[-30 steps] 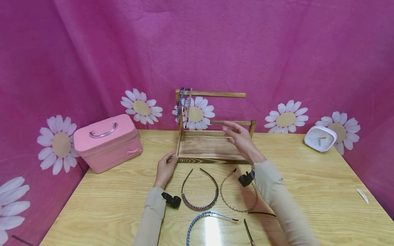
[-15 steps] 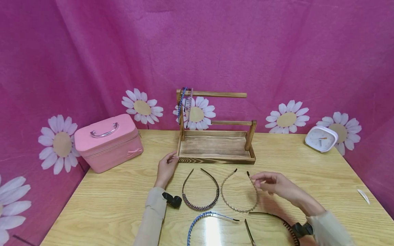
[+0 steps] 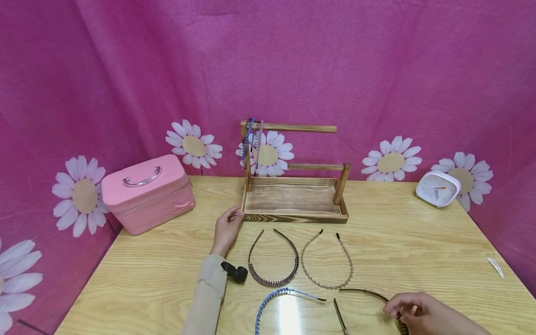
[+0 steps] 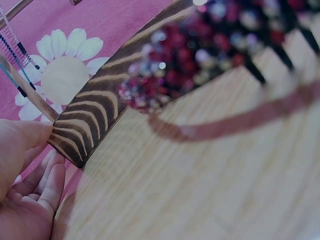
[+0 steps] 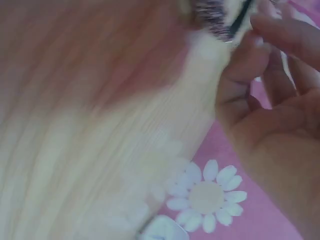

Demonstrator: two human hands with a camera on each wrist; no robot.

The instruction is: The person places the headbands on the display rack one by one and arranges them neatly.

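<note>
Gripping the near left corner of the wooden rack (image 3: 295, 218) in the head view, the left hand (image 3: 227, 231) rests low on the table (image 3: 167, 270). The right hand (image 3: 423, 314) is at the dark headband (image 3: 374, 293), which lies at the near right, partly out of frame. A purplish headband (image 3: 272, 283), a beaded headband (image 3: 328, 287) and a blue headband (image 3: 268, 297) lie on the table before the rack. Two more headbands (image 3: 248, 139) hang at the left end of its upper bar. A pink case (image 3: 150, 195) stands left, a white clock (image 3: 437, 189) right.

Left wrist view: thumb against the rack's corner, the other fingers bent beneath it, clamped on the rack; a jewelled band blurs the foreground.

Right wrist view: fingers bent, thumb and forefinger tips near each other beside the toothed band; blur prevents telling whether they are clamped on it.
</note>
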